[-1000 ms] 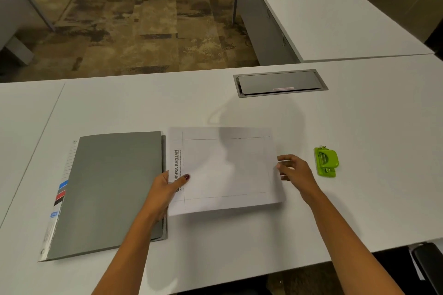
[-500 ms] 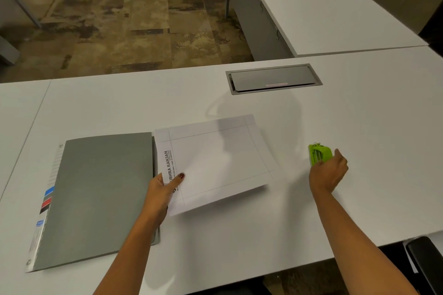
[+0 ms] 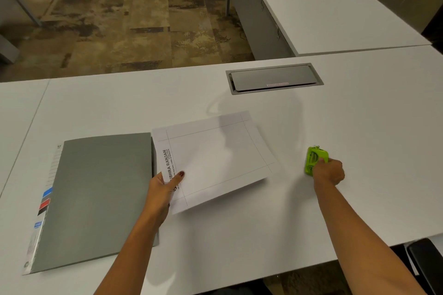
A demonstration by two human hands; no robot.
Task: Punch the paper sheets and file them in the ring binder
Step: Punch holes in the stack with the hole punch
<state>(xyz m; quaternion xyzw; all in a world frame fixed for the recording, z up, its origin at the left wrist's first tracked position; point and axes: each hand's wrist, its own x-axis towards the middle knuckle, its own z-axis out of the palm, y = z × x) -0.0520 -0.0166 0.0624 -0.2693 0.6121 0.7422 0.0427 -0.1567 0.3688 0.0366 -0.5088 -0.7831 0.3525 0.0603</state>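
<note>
White desk [image 3: 359,127], paper sheets [image 3: 215,158] lengthwise rightward

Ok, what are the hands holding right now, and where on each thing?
Left hand pinches the paper sheets at their printed near-left edge. Right hand closes on the near end of the green hole punch.

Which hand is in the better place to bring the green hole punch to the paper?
Right. The right hand is already closed on the hole punch, while the left hand is busy pinching the paper beside the closed binder.
</note>
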